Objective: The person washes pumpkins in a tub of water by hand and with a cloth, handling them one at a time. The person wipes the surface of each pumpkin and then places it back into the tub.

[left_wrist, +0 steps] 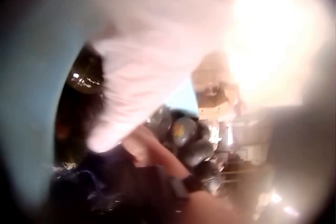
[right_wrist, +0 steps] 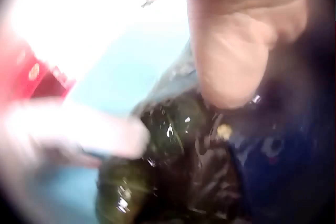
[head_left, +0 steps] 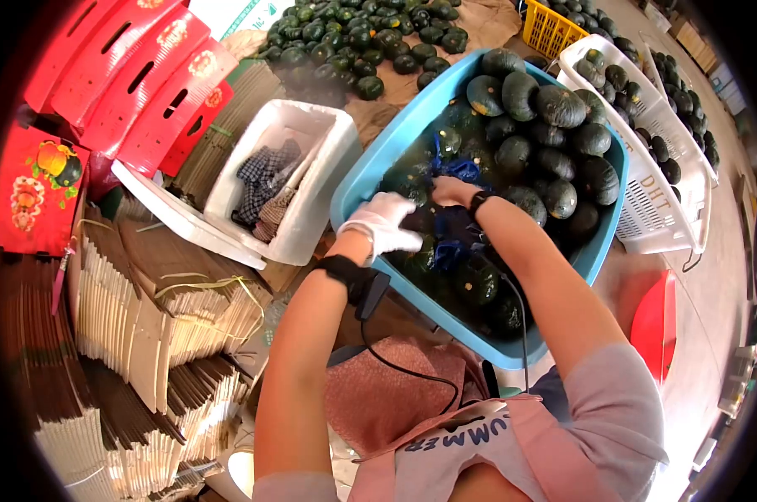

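A light blue tub (head_left: 393, 280) holds water and many dark green squashes (head_left: 561, 106). At its near left rim is the left hand (head_left: 384, 224) in a white glove, fingers spread and holding nothing visible; the glove (left_wrist: 142, 71) fills much of the left wrist view. Bare and wearing a dark wristband, the right hand (head_left: 454, 192) reaches into the tub beside wet blue material (head_left: 466, 170). In the right wrist view the right hand (right_wrist: 233, 61) is over the dark water near green squashes (right_wrist: 170, 127); its fingertips are hidden, so its hold is unclear.
A white foam box (head_left: 336, 138) with checked cloth stands left of the tub, near red boxes (head_left: 144, 92) and stacked flat cardboard (head_left: 136, 309). White crates (head_left: 659, 209) of squashes are on the right, a red container (head_left: 656, 326) below them. More squashes (head_left: 357, 38) lie behind.
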`<state>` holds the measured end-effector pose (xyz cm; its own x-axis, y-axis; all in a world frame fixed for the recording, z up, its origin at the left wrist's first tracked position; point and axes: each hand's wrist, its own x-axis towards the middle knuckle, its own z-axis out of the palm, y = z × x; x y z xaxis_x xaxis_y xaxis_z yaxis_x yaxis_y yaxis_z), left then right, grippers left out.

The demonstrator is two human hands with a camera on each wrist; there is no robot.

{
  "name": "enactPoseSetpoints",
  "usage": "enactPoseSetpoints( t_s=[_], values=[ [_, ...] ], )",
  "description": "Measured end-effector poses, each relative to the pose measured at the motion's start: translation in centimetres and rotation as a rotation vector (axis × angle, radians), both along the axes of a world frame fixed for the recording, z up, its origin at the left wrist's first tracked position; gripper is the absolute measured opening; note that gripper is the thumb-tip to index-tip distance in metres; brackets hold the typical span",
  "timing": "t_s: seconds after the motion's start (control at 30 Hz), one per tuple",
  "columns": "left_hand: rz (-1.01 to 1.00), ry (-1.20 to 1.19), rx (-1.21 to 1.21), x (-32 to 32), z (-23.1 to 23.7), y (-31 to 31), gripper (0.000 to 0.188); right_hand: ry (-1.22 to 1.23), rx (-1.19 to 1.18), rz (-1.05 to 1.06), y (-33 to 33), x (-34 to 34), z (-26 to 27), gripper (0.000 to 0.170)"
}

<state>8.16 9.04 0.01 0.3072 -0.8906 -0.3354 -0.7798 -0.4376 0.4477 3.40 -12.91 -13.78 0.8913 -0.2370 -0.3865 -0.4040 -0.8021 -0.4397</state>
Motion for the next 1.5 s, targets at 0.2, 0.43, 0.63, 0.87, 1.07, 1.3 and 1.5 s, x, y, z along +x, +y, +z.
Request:
enactPoseSetpoints(
  t_s=[0.2, 0.43, 0.63, 0.87, 1.07, 1.3, 1.5],
  values=[
    [-0.405, -0.461, 0.555, -3.1, -1.8, -5.1, 0.078, -0.325, 1.035, -0.778, -1.4, -9.1, 10.7, 0.033],
    [-0.241, -0.026, 0.551, -4.0, 1.5, -5.6, 0.087, -0.55, 1.347, -0.615, -2.5, -20.8, 18.1, 0.042],
    [-0.005, -0.272, 0.403, -7.9, 2.5, -4.8, 0.077, -0.644, 0.881, -0.305, 0.5, -24.5, 16.3, 0.073],
    [0.518, 0.335, -0.44, -12.4, 2.5, -3.0, 0.08, -0.998, 0.52, -0.216, 4.9, -25.0, 15.6, 0.053],
    [0.334, 0.301, -0.672, -17.6, 2.4, -4.8, 0.054, -1.049, 0.12, -0.161, 7.3, -23.8, 13.7, 0.037],
    [0.393, 0.672, -0.934, -18.6, 0.1, -5.2, 0.056, -0.861, 1.162, -0.916, 5.5, -20.9, 14.6, 0.048],
    [0.81, 1.025, -1.268, -19.6, 3.0, -7.6, 0.054, -1.029, 1.901, -0.894, 9.5, -18.5, 16.5, 0.062]
  ],
)
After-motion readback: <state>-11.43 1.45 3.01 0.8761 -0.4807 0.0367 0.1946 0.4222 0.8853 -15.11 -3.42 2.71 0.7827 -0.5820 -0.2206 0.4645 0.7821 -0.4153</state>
